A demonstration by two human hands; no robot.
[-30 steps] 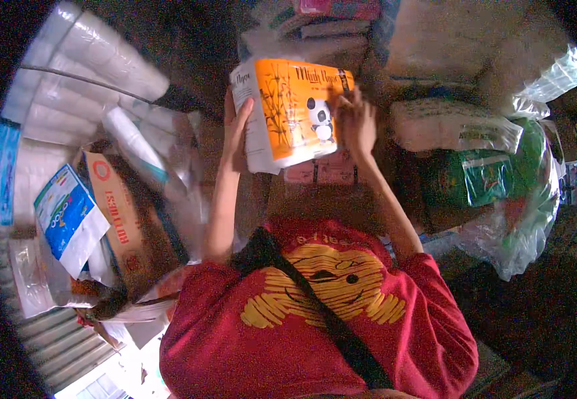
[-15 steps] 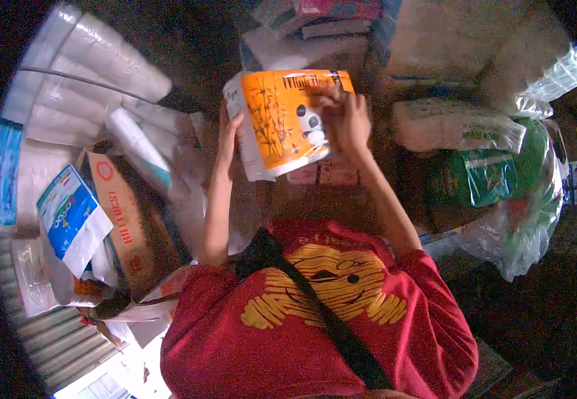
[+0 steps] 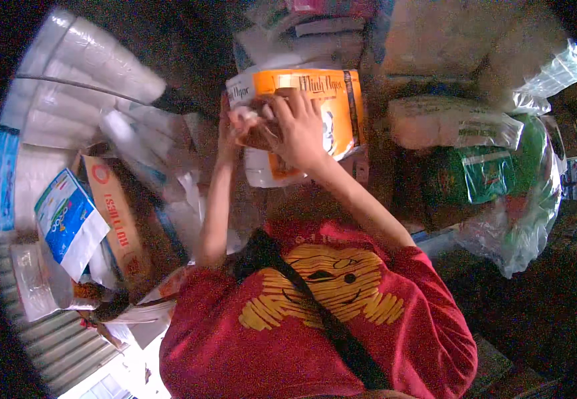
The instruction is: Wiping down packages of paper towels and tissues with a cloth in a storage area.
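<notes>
In front of my chest I hold up an orange and white plastic-wrapped pack that looks like toilet paper. It has a panda picture, now partly covered by fingers. My left hand grips its left side, with the fingertips blurred near the front corner. Across the front face lies my right hand, its fingers bent against the wrapping close to the left hand's fingertips. What the right fingertips pinch, if anything, is hard to make out.
Clear-wrapped white rolls are stacked at the left, above a blue and white packet and a brown carton. At the right are a wrapped bundle, a green package and crumpled clear plastic.
My right hand has moved left across the pack's front, from beside the panda to near my left hand. The pack has turned slightly, and my left fingers have come round its front corner.
</notes>
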